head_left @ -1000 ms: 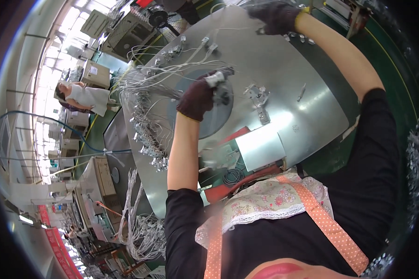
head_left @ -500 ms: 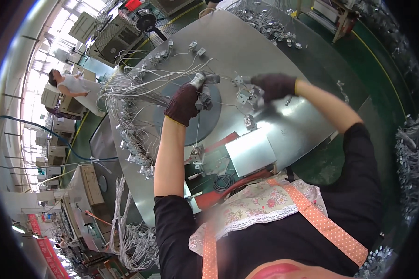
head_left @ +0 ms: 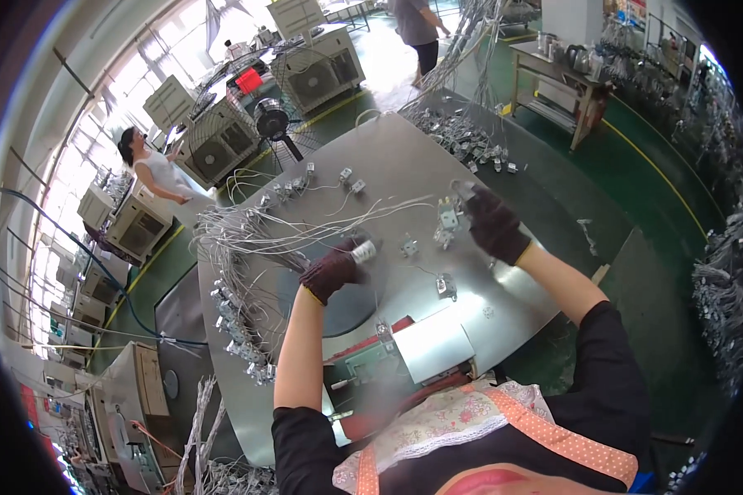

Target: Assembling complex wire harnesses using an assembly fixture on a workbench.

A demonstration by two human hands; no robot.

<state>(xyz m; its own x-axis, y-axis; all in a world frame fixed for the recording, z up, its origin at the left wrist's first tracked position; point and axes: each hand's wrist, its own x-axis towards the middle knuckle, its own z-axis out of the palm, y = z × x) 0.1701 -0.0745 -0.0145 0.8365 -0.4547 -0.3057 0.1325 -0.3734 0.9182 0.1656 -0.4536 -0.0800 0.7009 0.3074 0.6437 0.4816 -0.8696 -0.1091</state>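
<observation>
Both hands wear dark maroon knitted gloves. My left hand [head_left: 332,271] is closed over the round grey disc [head_left: 338,309] on the metal table, with a whitish cable connector [head_left: 364,251] at its fingertips. Grey cables [head_left: 268,231] run from beside that hand to the table's left side. My right hand [head_left: 497,224] is bent over the table's right part, its fingers closed around a grey piece [head_left: 464,191], blurred and partly hidden. Beside it lie small metal-cased connectors [head_left: 448,216]. Another connector [head_left: 446,285] lies nearer to me, and a smaller one [head_left: 409,245] sits between the hands.
A metal plate fixture [head_left: 429,342] stands at the table's near edge. Cabled connectors [head_left: 241,334] line the left edge; more are heaped [head_left: 462,136] beyond the far edge. A floor fan [head_left: 272,120] stands far left. Two people [head_left: 161,173] are in the background.
The view has tilted up, showing more of the room. Grey pieces that hung below my left hand no longer show there. My right hand stays near the connectors on the right.
</observation>
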